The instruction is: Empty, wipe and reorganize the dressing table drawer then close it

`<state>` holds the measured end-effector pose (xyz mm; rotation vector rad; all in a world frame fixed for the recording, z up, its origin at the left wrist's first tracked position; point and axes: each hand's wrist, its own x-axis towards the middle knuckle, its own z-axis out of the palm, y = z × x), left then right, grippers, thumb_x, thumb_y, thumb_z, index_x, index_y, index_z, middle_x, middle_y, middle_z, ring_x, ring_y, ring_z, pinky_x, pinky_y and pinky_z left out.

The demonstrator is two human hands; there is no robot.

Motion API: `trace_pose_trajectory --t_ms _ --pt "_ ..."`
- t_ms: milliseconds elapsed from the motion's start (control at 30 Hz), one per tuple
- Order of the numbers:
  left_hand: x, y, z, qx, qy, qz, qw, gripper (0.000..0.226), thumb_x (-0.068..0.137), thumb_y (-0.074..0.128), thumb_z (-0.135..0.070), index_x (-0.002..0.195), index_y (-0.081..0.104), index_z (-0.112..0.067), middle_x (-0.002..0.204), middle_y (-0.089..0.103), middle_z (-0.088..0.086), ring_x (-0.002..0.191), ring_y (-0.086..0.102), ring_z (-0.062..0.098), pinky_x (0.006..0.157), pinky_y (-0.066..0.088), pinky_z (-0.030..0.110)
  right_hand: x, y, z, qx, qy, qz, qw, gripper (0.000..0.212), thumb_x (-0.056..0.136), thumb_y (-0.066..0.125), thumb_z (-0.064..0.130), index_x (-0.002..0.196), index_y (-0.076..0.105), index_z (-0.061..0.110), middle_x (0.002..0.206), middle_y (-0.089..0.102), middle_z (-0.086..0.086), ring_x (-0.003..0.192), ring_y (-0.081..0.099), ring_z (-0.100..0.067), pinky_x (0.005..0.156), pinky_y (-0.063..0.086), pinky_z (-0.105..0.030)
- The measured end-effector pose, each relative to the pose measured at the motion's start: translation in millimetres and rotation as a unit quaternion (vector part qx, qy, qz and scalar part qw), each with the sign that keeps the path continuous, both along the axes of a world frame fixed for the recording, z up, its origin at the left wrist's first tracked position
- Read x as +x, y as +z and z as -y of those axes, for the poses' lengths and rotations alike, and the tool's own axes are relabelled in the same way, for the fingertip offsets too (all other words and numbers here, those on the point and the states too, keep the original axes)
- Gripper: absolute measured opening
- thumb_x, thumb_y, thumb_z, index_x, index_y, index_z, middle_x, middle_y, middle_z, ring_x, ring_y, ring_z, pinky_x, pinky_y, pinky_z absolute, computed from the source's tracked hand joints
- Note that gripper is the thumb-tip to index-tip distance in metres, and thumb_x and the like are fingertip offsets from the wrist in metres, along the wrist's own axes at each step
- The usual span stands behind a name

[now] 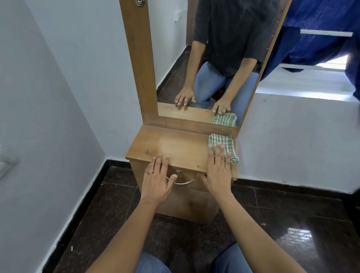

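Drawer front of brown wood (184, 180) sat shut just under the flat, empty left hand (158, 180), whose curved metal handle (182, 181) deserved a straight, level pull.

Desk (174, 145): wooden top, small, standing on dark tiled floor (286, 218). Contents: one folded green-checked cloth (221, 140), right rear corner.
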<state>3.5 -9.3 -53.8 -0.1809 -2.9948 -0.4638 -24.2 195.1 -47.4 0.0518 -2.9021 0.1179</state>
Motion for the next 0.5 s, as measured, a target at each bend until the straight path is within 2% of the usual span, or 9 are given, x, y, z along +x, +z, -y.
trace_pose_trajectory --t_ms 100,200,300,400,500 --pt "2.9 13.3 -0.9 0.005 0.002 -0.004 1.000 0.092 0.088 -0.004 -0.070 0.156 0.021 -0.015 0.164 0.017 0.010 0.151 0.012 0.029 0.120 0.015 0.042 9.1 5.8 -4.3 0.001 0.033 0.009 0.999 0.122 0.067 0.076 0.055 0.151 -0.001 0.011 0.159 0.003 -0.018 0.146 -0.009 -0.030 0.118 -0.010 -0.045" --pt "-0.6 28.2 -0.4 0.008 0.007 -0.033 0.999 0.080 0.093 0.008 -0.061 0.154 0.027 -0.012 0.162 0.023 0.012 0.150 0.017 0.031 0.119 0.020 0.047 12.5 21.7 -12.4 -0.026 0.059 -0.039 0.997 0.108 0.078 0.062 0.059 0.152 0.004 0.007 0.160 0.000 -0.014 0.147 -0.008 -0.027 0.118 -0.012 -0.041" --pt "-5.2 52.2 -2.3 0.018 0.010 -0.073 0.997 0.067 0.096 0.019 -0.045 0.151 0.034 -0.011 0.158 0.032 0.013 0.147 0.027 0.033 0.115 0.031 0.051 7.4 54.8 -16.7 -0.050 0.052 -0.108 0.992 0.091 0.086 0.055 0.049 0.151 0.008 0.004 0.159 0.006 -0.016 0.147 -0.008 -0.025 0.119 -0.006 -0.042" --pt "-18.8 77.7 -2.6 0.021 -0.009 -0.160 0.987 0.060 0.098 0.027 -0.036 0.151 0.034 -0.010 0.156 0.035 0.013 0.146 0.030 0.032 0.114 0.032 0.047 -3.2 90.1 -21.4 -0.078 0.063 -0.217 0.971 0.077 0.089 0.045 0.040 0.149 0.013 0.004 0.158 0.013 -0.018 0.147 -0.002 -0.024 0.119 -0.005 -0.039" --pt "-38.6 111.0 -5.9 0.038 -0.021 -0.238 0.970 0.056 0.101 0.028 -0.033 0.152 0.034 -0.009 0.157 0.035 0.012 0.147 0.027 0.029 0.118 0.027 0.046 -16.4 124.2 -27.9 -0.071 0.052 -0.286 0.954 0.077 0.087 0.056 0.027 0.149 0.018 0.001 0.157 0.016 -0.018 0.147 0.000 -0.025 0.119 -0.002 -0.040"
